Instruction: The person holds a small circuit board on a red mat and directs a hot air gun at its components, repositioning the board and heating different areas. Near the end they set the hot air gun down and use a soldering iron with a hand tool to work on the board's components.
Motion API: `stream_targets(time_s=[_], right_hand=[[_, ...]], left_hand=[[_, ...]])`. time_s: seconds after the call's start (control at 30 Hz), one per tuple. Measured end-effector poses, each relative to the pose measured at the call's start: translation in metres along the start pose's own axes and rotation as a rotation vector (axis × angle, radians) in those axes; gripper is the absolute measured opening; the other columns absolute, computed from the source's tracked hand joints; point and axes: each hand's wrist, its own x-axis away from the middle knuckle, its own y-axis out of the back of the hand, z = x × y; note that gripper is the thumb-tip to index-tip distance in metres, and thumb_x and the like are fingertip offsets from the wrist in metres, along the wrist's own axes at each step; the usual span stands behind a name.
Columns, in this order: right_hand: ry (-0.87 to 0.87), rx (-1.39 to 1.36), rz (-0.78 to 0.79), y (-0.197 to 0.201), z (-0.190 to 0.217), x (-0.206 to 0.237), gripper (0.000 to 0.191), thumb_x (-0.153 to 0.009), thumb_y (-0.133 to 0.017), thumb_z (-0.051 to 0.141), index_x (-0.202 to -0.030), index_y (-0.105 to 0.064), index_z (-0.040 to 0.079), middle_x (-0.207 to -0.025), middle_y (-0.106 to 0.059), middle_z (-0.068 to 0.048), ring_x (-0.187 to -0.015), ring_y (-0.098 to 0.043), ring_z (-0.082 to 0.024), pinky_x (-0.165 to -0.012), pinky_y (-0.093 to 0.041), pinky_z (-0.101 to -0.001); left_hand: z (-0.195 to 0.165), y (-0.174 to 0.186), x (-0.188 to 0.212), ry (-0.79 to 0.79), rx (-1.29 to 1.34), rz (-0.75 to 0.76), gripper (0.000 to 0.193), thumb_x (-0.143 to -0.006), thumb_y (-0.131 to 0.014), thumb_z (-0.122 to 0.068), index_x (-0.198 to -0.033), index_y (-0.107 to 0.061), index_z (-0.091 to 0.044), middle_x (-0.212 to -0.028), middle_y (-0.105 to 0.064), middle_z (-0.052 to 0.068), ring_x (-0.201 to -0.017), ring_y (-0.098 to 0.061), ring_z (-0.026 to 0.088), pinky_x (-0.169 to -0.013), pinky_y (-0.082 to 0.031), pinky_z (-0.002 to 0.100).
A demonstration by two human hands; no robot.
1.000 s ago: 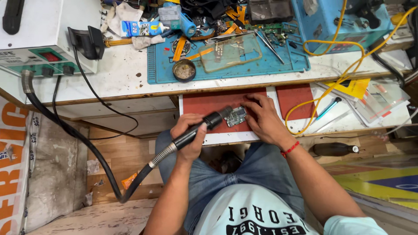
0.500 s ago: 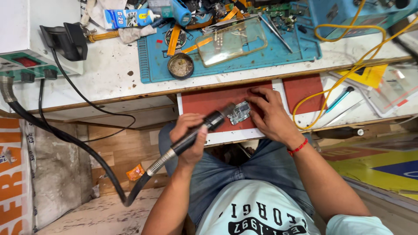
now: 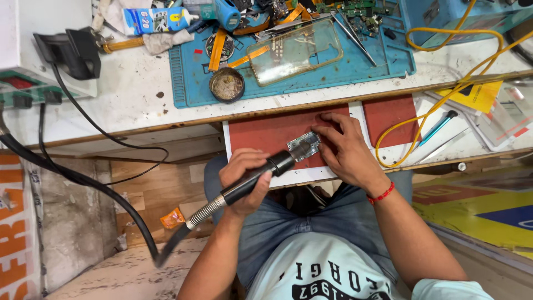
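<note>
Bright, even light falls on my bench, with only soft shadows under my left hand (image 3: 244,180). The clear phone case (image 3: 294,51) beyond my right hand (image 3: 345,150) shows faint glare. Edges bow slightly; the focus is sharp.

My left hand (image 3: 244,180) grips a black hot-air wand (image 3: 252,178) aimed at a small circuit board (image 3: 302,145) that my right hand (image 3: 344,150) steadies on a red mat (image 3: 261,133).
</note>
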Motion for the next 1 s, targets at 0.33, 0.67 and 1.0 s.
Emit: stream_targets(time_s=[0.33,0.67,1.0], right_hand=[[0.002,-0.005,0.036,0.0027,-0.0047,0.0016,0.043,-0.089,-0.069,0.007,-0.133,-0.064,0.009,-0.144,-0.051,-0.018,-0.129,-0.048,-0.042,-0.109,-0.044,-0.0475],[0.044,0.055,0.024,0.0045,-0.0033,-0.0003,0.045,-0.086,-0.068,0.004,-0.130,-0.064,0.012,-0.143,-0.049,-0.020,-0.127,-0.047,-0.044,-0.109,-0.042,-0.0501],[-0.057,0.022,-0.032,0.0029,-0.0086,0.0027,0.041,-0.090,-0.065,0.004,-0.131,-0.062,0.005,-0.141,-0.050,-0.021,-0.129,-0.047,-0.044,-0.109,-0.042,-0.0503]], left_hand=[[0.0015,-0.0043,0.0058,-0.010,-0.021,-0.052,0.019,-0.086,-0.074,-0.015,-0.092,-0.067,0.001,-0.098,-0.075,0.017,-0.098,-0.072,0.031,-0.096,-0.057,0.041],[0.0015,-0.0046,0.0047,0.048,-0.005,-0.112,0.018,-0.088,-0.071,-0.015,-0.092,-0.065,0.002,-0.098,-0.075,0.018,-0.099,-0.071,0.031,-0.098,-0.056,0.041],[0.0031,-0.0072,0.0016,0.032,0.001,-0.098,0.020,-0.088,-0.073,-0.017,-0.091,-0.066,0.002,-0.097,-0.075,0.018,-0.098,-0.072,0.031,-0.097,-0.057,0.041]])
